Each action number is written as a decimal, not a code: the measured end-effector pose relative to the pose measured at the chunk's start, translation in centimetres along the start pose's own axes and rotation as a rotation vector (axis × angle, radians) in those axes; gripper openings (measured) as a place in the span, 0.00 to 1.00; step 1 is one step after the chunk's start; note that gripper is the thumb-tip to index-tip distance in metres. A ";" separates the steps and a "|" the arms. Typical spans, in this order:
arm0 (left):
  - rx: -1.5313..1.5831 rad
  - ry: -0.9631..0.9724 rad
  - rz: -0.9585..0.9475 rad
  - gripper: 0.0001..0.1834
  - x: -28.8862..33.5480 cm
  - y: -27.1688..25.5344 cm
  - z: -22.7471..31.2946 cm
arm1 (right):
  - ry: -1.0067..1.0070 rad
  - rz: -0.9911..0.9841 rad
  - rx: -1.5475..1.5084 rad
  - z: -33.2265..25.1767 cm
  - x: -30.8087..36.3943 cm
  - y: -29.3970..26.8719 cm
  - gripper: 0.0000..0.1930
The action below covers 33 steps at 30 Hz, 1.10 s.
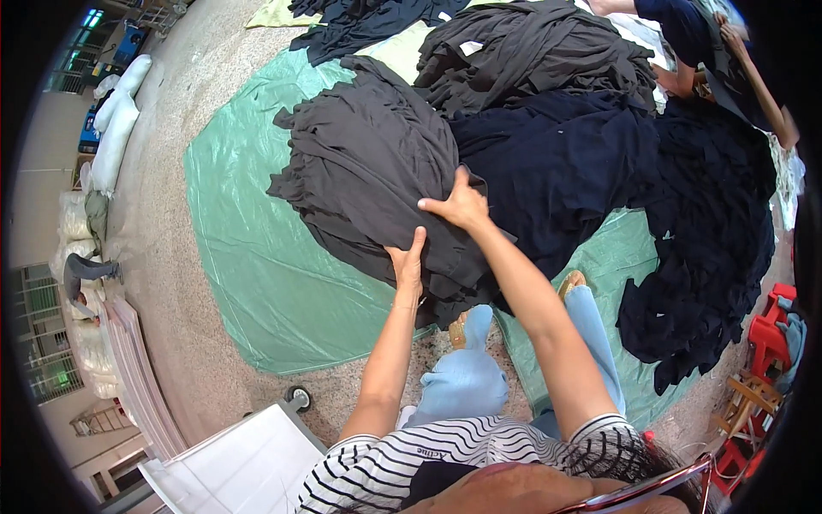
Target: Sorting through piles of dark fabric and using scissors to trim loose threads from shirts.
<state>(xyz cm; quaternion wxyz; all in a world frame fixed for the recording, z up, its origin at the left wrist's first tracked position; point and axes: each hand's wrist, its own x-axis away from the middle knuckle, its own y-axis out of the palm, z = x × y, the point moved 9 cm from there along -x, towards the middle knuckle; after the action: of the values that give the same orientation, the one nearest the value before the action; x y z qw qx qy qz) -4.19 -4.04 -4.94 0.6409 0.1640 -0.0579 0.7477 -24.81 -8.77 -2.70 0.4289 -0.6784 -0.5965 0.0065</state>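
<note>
A large heap of dark grey cloth pieces (pixel 368 146), layered and loosely fanned, lies in front of me on a green plastic sheet (pixel 248 283). My left hand (pixel 408 264) grips the heap's near edge, thumb up and the other fingers partly hidden by the cloth. Farther right and slightly higher, my right hand (pixel 463 206) holds the same heap at its right side, its thumb pointing left across the fabric. Against this side rests a dark navy cloth pile (pixel 556 163). The near end of the grey cloth hangs down close to my feet.
Another dark grey heap (pixel 531 51) lies at the back, and more navy cloth (pixel 702 248) spreads to the right. A co-worker's arm (pixel 758 81) reaches in at top right. A white-topped cart (pixel 248 454) stands lower left; red stools (pixel 771 338) are at right.
</note>
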 end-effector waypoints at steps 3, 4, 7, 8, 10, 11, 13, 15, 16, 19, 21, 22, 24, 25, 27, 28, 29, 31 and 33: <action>-0.057 -0.022 0.118 0.57 -0.8 0.1 -0.4 | -0.146 0.167 0.112 -0.7 0.5 2.6 0.19; -0.107 -0.005 0.176 0.55 -1.8 -2.9 -1.5 | -0.369 0.148 0.127 -4.0 3.0 3.7 0.12; 0.171 -0.354 0.234 0.16 -2.4 -8.0 -6.9 | -0.629 0.070 0.087 -8.5 8.7 6.5 0.11; 0.349 -0.310 0.069 0.07 -2.0 -9.4 -5.9 | -0.645 0.017 -0.005 -10.1 10.7 6.6 0.12; 0.503 -0.366 -0.009 0.19 0.5 -8.6 -0.8 | -0.649 -0.079 -0.158 -11.0 12.6 4.7 0.18; 0.535 -0.371 -0.062 0.24 1.1 -9.7 1.3 | -0.630 -0.155 -0.251 -11.7 13.5 4.2 0.20; 0.488 -0.389 -0.035 0.23 1.3 -11.3 1.8 | -0.465 -0.217 -0.254 -9.9 12.2 5.4 0.22; 0.256 -0.448 -0.081 0.15 0.0 -13.6 -0.4 | -0.270 -0.187 -0.143 -7.0 10.7 6.9 0.24; 0.076 -0.366 -0.034 0.11 -0.2 -12.8 -0.9 | -0.264 -0.113 -0.040 -4.7 9.5 7.4 0.25; 0.299 -0.462 0.027 0.26 -0.3 -12.9 -5.7 | -0.102 0.183 0.077 -0.4 8.4 6.2 0.59; 0.375 -0.493 -0.010 0.32 0.0 -9.6 -4.3 | 0.045 0.026 -0.280 3.2 6.4 7.0 0.73; 0.393 -0.518 -0.110 0.38 -0.2 -7.7 -3.8 | 0.099 -0.026 -0.445 4.7 5.2 7.8 0.77; 0.342 -0.507 -0.213 0.45 -0.3 -6.2 -2.9 | 0.145 -0.094 -0.669 5.3 4.8 9.2 0.79; 0.333 -0.512 -0.216 0.45 -0.4 -6.0 -2.3 | 0.133 -0.082 -0.651 4.3 5.2 9.5 0.79; 0.263 -0.573 -0.155 0.44 -0.3 -7.1 -2.0 | 0.006 -0.038 -0.305 0.0 6.9 8.8 0.77; 0.318 -0.516 -0.165 0.42 -1.6 -10.4 -1.8 | -0.057 -0.139 -0.172 -4.2 8.7 8.9 0.68; 0.353 -0.511 -0.117 0.40 -1.9 -12.2 -1.7 | -0.153 -0.137 0.011 -6.8 9.5 8.2 0.62; 0.391 -0.415 -0.141 0.40 -1.5 -10.9 0.9 | -0.285 -0.107 -0.002 -8.8 9.7 6.9 0.59; 0.320 -0.272 -0.108 0.40 -1.1 -11.0 3.8 | -0.302 -0.237 -0.145 -10.6 10.0 6.9 0.58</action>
<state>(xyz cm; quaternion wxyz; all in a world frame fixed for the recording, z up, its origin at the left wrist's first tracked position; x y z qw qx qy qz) 7.39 -4.32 -3.04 0.6321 0.3659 -0.0158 0.6828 -10.86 -6.21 4.98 0.2825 -0.6237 -0.7287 0.0147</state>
